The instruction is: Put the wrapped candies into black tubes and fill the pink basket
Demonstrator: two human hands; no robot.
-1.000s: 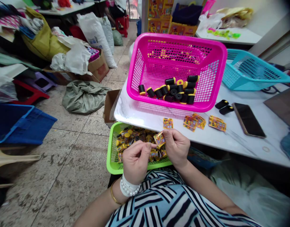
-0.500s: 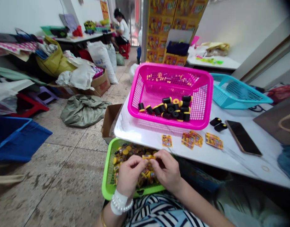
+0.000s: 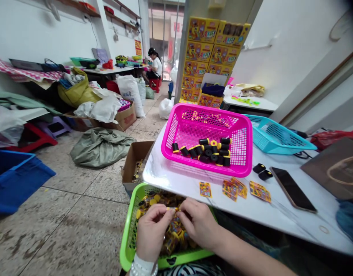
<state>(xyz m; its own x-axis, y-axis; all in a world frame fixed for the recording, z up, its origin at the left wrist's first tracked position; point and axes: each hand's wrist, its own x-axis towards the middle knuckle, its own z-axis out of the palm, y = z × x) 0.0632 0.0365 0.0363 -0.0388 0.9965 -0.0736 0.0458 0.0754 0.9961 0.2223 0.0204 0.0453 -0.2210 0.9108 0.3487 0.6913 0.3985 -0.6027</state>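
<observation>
Flat printed label (image 3: 172,208) has tilted edge-on between fingers (image 3: 167,218)

White wall (image 3: 29,34), tiled floor (image 3: 78,214), bright barred opening (image 3: 165,38)

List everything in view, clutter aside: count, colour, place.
Table: 1 near, white, right
Pink basket: 1, pink, on table
Cylinders: many, black-yellow, in pink basket
Phone: 1, dark, on table
Black pieces: 2, black, left of phone
Labels: several, orange, on table
Blue basket: 1, blue, right of pink basket
Green basket: 1, green, below table edge
Packed pieces: many, yellow, in green basket
Carton: 1, brown, beside table
Blue bin: 1, blue, left edge
Printed boxes: stack, yellow, background
Person: 1, white top, background
Small piece: 1, yellow, above green basket
Left hand: 1, pinching small piece
Right hand: 1, pinching small piece
</observation>
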